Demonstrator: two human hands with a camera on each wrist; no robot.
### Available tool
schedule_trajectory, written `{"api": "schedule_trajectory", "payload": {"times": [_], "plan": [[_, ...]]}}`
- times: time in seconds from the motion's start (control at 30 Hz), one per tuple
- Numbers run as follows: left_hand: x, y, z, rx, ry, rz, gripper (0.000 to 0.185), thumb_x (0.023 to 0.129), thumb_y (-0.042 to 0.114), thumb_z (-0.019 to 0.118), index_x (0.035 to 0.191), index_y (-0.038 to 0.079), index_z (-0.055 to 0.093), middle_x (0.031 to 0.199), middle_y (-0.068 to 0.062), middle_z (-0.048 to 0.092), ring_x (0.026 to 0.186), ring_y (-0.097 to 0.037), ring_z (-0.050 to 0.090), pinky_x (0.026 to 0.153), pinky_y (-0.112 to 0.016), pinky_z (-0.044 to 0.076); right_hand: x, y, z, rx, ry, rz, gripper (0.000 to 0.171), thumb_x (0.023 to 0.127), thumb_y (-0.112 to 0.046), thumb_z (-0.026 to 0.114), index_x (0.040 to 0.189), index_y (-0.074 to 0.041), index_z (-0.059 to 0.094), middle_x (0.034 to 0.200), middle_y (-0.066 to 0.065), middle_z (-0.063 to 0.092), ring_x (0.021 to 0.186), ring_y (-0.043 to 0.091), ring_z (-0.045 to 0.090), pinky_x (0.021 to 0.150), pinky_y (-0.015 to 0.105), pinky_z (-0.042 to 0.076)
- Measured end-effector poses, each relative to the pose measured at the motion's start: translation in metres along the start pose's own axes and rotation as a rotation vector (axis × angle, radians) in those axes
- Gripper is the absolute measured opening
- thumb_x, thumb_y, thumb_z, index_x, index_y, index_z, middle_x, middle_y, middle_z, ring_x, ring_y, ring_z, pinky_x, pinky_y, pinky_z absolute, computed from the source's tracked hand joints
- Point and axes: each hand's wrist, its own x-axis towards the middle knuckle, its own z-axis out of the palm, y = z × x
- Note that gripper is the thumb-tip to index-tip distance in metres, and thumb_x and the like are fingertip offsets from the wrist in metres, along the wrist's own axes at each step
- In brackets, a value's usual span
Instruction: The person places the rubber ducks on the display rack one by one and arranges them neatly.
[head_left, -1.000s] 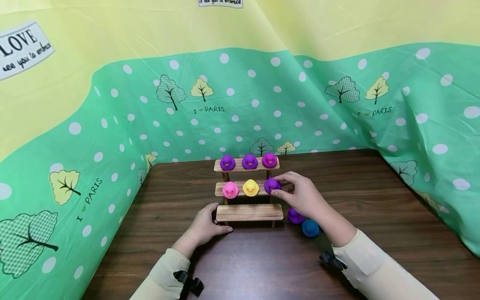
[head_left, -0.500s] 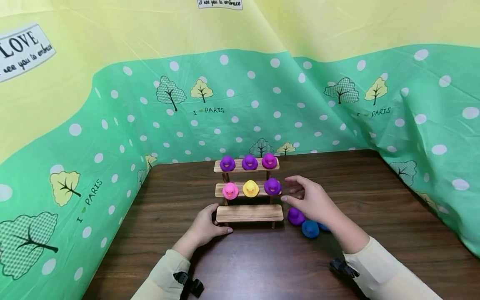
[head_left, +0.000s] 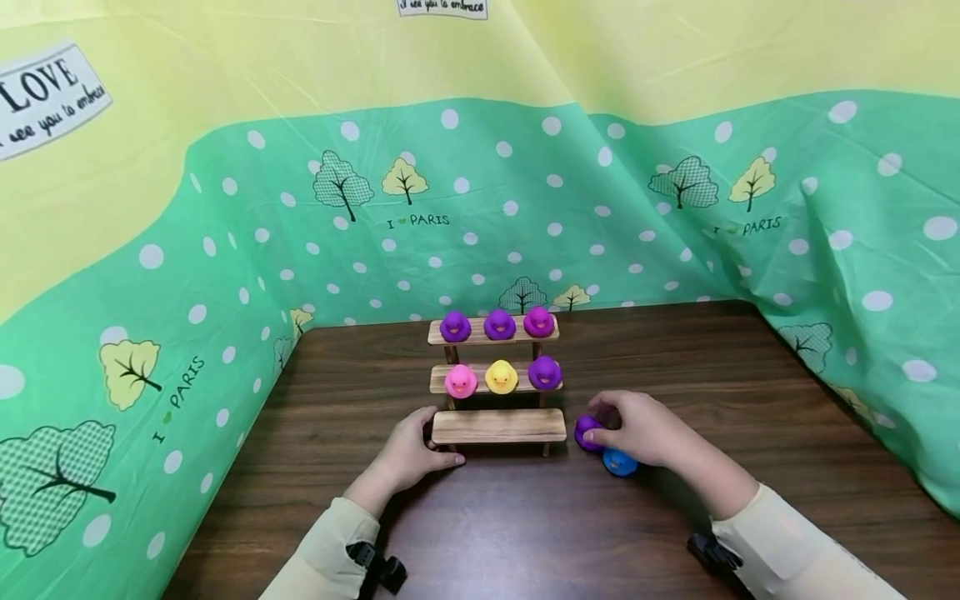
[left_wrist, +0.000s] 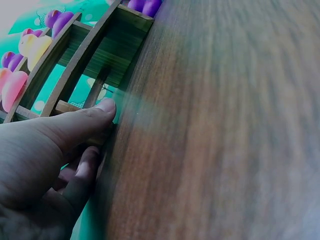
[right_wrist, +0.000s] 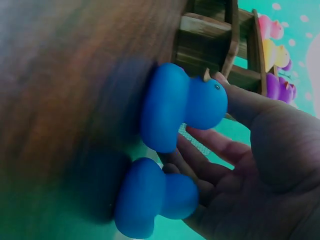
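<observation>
A three-tier wooden display stand (head_left: 498, 427) faces me. My left hand (head_left: 408, 450) grips its lower left end, with the thumb in front; in the left wrist view the thumb (left_wrist: 85, 122) lies by a leg. To the stand's right, my right hand (head_left: 637, 425) pinches a purple rubber duck (head_left: 585, 433) on the table between thumb and fingers. Beside it is a blue rubber duck (head_left: 619, 462). The right wrist view has this blue duck (right_wrist: 167, 107) in front, hiding the purple one, and a second blue duck (right_wrist: 140, 197) below it.
On the top tier stand two purple ducks (head_left: 455, 327) and a magenta duck (head_left: 539, 322). The middle tier bears a pink duck (head_left: 461, 382), a yellow duck (head_left: 501, 377) and a purple duck (head_left: 544, 373). A patterned green and yellow cloth (head_left: 480, 208) surrounds the dark wooden table (head_left: 495, 533).
My right hand has let go of the purple duck on the middle tier's right end, then moved down and right to another purple duck on the table. The left hand stays put.
</observation>
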Motion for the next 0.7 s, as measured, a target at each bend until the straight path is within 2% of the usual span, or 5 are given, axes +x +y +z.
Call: {"api": "schedule_trajectory", "payload": {"times": [0.13,0.33,0.43,0.57,0.7], "plan": [[-0.0001,-0.0008,0.0005,-0.005,0.001,-0.005,0.09,0.069,0.026,0.101,0.14,-0.006,0.056,0.127,-0.013,0.065,0.113,-0.025,0.063,0.104,-0.046,0.05,-0.0009,-0.0009,0.0049,-0.058,-0.024,-0.017,0.033,0.089,-0.033,0.086,0.113,-0.014,0.074,0.089,-0.007,0.068,0.082,0.012,0.063,0.075,0.039,0.053],[0.0011,-0.0017,0.0016,-0.016,0.001,-0.002,0.09,0.07,0.026,0.101,0.141,-0.005,0.056,0.126,-0.012,0.065,0.112,-0.023,0.063,0.103,-0.045,0.05,-0.0008,-0.0027,0.006,-0.107,-0.011,-0.065,0.021,0.09,-0.027,0.086,0.106,-0.018,0.075,0.089,-0.009,0.066,0.082,0.012,0.062,0.073,0.04,0.053],[0.0012,-0.0023,0.0016,-0.014,0.0,0.005,0.089,0.07,0.027,0.101,0.14,-0.005,0.056,0.125,-0.011,0.065,0.111,-0.022,0.063,0.102,-0.045,0.05,-0.002,-0.0018,0.0047,-0.135,-0.008,-0.103,0.021,0.091,-0.021,0.084,0.111,-0.017,0.078,0.096,-0.007,0.068,0.091,0.016,0.065,0.08,0.044,0.055],[0.0013,-0.0021,0.0008,-0.02,0.0,0.01,0.084,0.07,0.027,0.101,0.137,-0.002,0.059,0.121,-0.008,0.066,0.106,-0.02,0.063,0.099,-0.044,0.052,-0.004,-0.0017,0.0028,-0.192,0.006,-0.148,0.028,0.093,-0.015,0.081,0.121,-0.016,0.078,0.108,-0.001,0.07,0.105,0.027,0.064,0.091,0.052,0.052],[0.0018,-0.0019,0.0008,-0.029,-0.003,0.011,0.082,0.07,0.026,0.101,0.136,0.0,0.06,0.119,-0.006,0.066,0.104,-0.018,0.064,0.097,-0.042,0.053,-0.0044,-0.0029,0.0028,-0.199,0.009,-0.163,0.033,0.091,-0.014,0.081,0.124,-0.016,0.077,0.11,0.0,0.069,0.107,0.03,0.064,0.091,0.054,0.052]]}}
